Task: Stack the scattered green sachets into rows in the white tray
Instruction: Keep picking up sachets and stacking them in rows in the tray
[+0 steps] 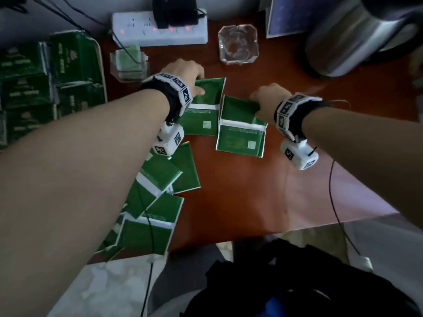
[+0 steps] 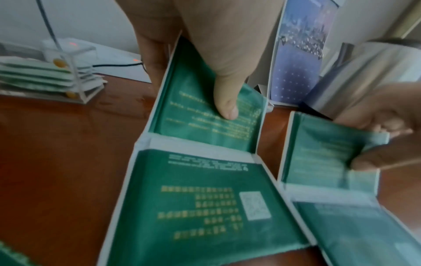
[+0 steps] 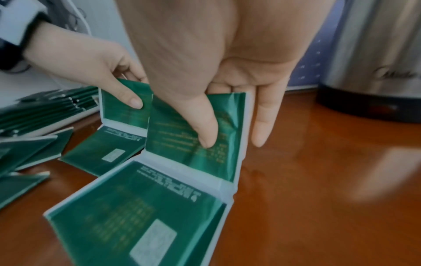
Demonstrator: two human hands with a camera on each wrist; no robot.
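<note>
Two joined pairs of green sachets lie mid-table on the red-brown wood. My left hand (image 1: pixel 194 84) pinches the far half of the left sachet pair (image 1: pixel 204 110), thumb on top (image 2: pixel 225 104), and that half is tilted up at its white seam. My right hand (image 1: pixel 256 101) pinches the far half of the right sachet pair (image 1: pixel 240 131) the same way, thumb on its face (image 3: pixel 205 133). Several loose sachets (image 1: pixel 158 197) lie overlapped under my left forearm. The white tray (image 1: pixel 103 74) at the far left holds stacked rows of green sachets (image 1: pixel 27 88).
A power strip (image 1: pixel 160 28) with cables, a clear holder of small packets (image 1: pixel 129 62), a glass ashtray (image 1: pixel 238 44), a picture stand (image 1: pixel 290 14) and a steel kettle (image 1: pixel 357 37) line the back. The table's front edge (image 1: pixel 229 239) is close to my body.
</note>
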